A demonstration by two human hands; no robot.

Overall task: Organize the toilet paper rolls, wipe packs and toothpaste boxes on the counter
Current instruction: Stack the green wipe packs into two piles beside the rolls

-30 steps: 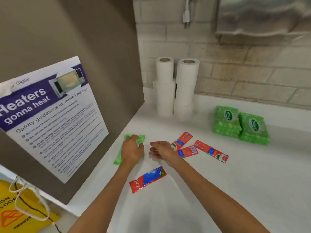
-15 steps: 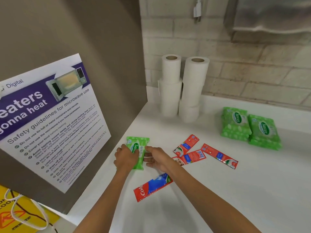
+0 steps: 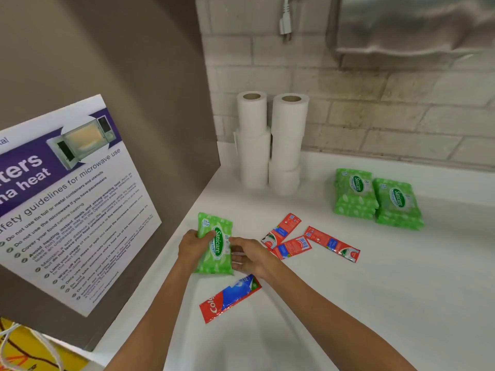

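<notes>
A green Sanicare wipe pack [image 3: 215, 245] is held face up just above the white counter [image 3: 375, 290], near its left edge. My left hand [image 3: 194, 246] grips its left side and my right hand [image 3: 247, 257] grips its right side. Two stacks of white toilet paper rolls [image 3: 270, 141] stand in the back corner. Two piles of green wipe packs [image 3: 375, 199] lie at the back right. Three small red toothpaste boxes [image 3: 308, 241] lie scattered right of my hands. A larger red and blue Colgate box [image 3: 230, 298] lies under my right wrist.
A brown panel with a microwave safety poster [image 3: 67, 199] borders the counter on the left. A brick wall runs behind, with a hanging plug [image 3: 286, 22] and a metal dispenser [image 3: 412, 22] above. A yellow sign [image 3: 24, 352] shows at lower left.
The wipe pack lay under my left hand a second ago. Both hands have since taken hold of it, turned it label up and lifted it slightly. The view has shifted closer.
</notes>
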